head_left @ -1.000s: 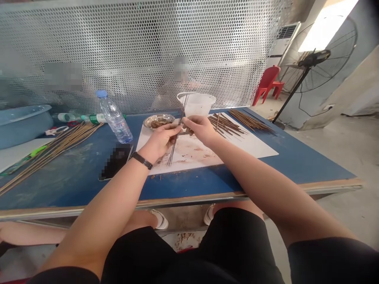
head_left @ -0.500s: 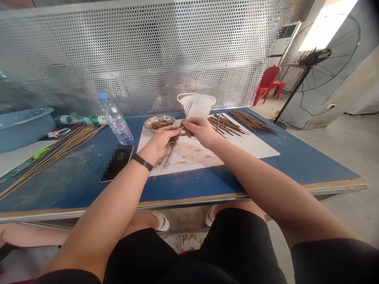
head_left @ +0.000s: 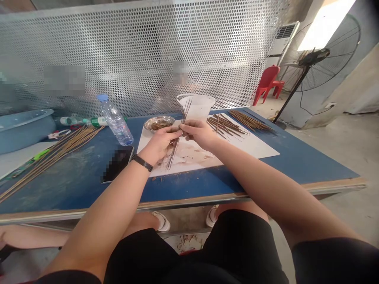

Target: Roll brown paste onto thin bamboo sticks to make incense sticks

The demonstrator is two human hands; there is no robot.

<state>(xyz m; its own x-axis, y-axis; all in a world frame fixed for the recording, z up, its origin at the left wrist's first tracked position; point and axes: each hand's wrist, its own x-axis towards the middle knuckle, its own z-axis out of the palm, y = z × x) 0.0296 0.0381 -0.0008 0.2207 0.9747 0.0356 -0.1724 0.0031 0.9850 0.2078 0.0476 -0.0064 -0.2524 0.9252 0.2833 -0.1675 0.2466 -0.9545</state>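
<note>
A small bundle of thin dark sticks (head_left: 174,154) slants between my hands, its upper ends leaning toward the white bucket (head_left: 203,107). My left hand (head_left: 160,145) is closed around the middle of the bundle. Pressed together at the same spot, the thumb and fingers of my right hand (head_left: 199,133) pinch the sticks; the fingertips look smudged brown. Beneath both hands lies a white board (head_left: 254,146) with brown stains and crumbs. Just beyond my left hand stands a metal bowl (head_left: 148,127) with brown material in it. Brown-coated sticks (head_left: 226,125) lie spread to the right.
Another stick bundle (head_left: 251,120) lies at the right. On the left are a water bottle (head_left: 118,125), a dark flat device (head_left: 118,163), long tan sticks (head_left: 63,148) and a blue basin (head_left: 26,132). A perforated metal screen (head_left: 133,59) rises behind the blue table (head_left: 183,189).
My right hand has shifted slightly left and down against the sticks. The bundle's lower ends have moved a little to the right. Both hands still hold it.
</note>
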